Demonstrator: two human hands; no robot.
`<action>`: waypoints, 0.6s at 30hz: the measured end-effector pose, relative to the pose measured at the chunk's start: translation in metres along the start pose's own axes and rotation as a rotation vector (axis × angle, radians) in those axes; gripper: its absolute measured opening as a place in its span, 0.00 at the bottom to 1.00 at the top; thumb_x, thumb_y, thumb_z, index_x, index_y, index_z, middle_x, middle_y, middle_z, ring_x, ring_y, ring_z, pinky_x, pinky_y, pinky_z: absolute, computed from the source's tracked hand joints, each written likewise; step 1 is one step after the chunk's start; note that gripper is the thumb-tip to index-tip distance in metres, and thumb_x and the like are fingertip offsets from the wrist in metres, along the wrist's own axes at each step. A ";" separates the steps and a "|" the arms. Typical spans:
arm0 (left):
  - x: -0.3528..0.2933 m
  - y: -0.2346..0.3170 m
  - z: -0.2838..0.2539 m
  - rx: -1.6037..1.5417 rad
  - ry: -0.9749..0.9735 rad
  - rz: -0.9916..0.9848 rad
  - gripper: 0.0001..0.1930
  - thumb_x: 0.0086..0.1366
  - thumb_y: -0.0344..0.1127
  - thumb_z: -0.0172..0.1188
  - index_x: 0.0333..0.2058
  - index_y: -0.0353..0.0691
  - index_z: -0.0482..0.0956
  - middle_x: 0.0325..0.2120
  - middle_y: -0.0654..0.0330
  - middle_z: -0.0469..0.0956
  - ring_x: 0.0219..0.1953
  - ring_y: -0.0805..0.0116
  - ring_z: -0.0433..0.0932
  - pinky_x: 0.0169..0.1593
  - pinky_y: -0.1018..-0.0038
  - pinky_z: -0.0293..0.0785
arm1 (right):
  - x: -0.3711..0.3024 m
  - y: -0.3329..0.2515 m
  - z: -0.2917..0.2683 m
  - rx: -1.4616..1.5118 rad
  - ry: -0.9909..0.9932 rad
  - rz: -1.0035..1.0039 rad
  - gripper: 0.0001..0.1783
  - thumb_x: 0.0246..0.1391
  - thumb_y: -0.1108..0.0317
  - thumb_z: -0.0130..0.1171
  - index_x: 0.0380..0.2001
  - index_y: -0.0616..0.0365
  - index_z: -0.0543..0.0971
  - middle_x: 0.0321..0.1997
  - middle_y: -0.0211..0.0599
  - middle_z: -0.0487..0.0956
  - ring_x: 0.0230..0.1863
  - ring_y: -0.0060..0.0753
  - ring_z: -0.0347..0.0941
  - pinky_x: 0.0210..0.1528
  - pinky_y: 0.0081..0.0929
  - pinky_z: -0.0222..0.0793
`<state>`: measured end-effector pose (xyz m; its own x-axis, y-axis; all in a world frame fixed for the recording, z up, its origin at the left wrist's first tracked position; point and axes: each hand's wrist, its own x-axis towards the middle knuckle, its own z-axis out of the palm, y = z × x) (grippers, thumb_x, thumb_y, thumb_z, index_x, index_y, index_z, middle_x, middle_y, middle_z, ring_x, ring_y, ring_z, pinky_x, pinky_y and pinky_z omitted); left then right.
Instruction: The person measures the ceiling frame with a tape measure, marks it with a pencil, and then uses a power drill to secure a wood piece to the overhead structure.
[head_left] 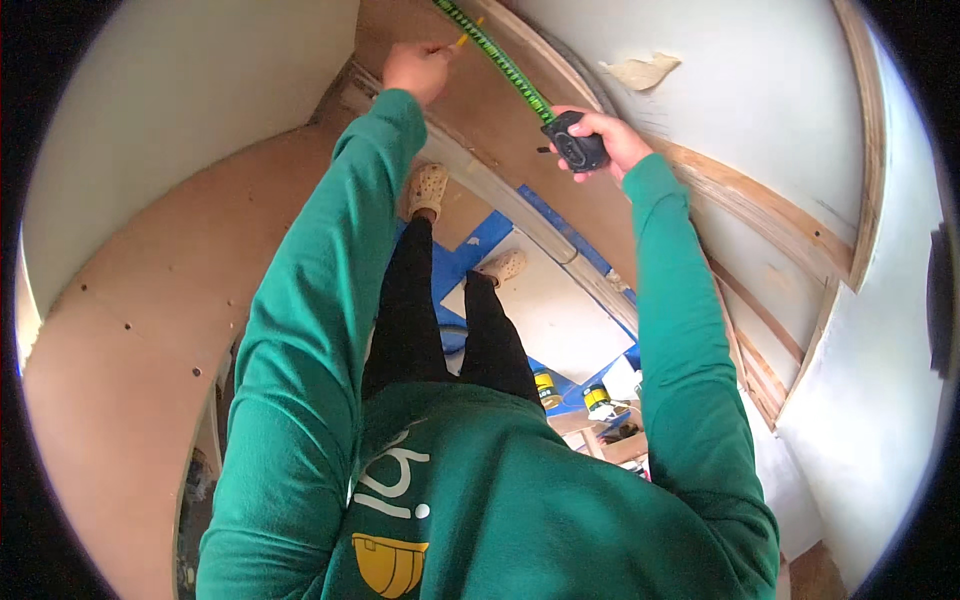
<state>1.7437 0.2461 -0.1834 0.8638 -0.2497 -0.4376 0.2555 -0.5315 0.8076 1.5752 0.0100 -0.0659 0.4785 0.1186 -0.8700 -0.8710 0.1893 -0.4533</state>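
Note:
My right hand (612, 145) is wrapped round the black case of a tape measure (577, 142), with the thumb on top. Its green blade (500, 63) runs out from the case to the upper left, past the picture's top edge, over a brown board surface (450, 110). Left of the blade, my left hand (416, 72) pinches a slim yellow pencil (463, 40). The pencil crosses the line of the blade, and part of it shows on the far side. Whether it touches the blade I cannot tell.
A pale wall with a torn patch (642, 71) and a wooden rail (760, 205) stand on the right. A brown panel (150, 270) curves along the left. Below are blue floor covering (455, 262), a white board (570, 320) and yellow-labelled cans (597, 398).

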 end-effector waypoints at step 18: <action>-0.008 0.006 -0.015 -0.310 -0.099 -0.241 0.13 0.66 0.40 0.61 0.42 0.37 0.83 0.22 0.66 0.73 0.22 0.76 0.68 0.24 0.75 0.65 | -0.005 -0.002 0.012 -0.221 0.093 0.009 0.21 0.51 0.49 0.57 0.49 0.39 0.78 0.32 0.25 0.75 0.27 0.22 0.75 0.24 0.27 0.73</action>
<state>1.7449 0.2572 -0.1689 0.7213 -0.2326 -0.6524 0.5771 -0.3190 0.7518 1.5758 0.0203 -0.0579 0.4672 0.0271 -0.8837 -0.8833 -0.0301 -0.4679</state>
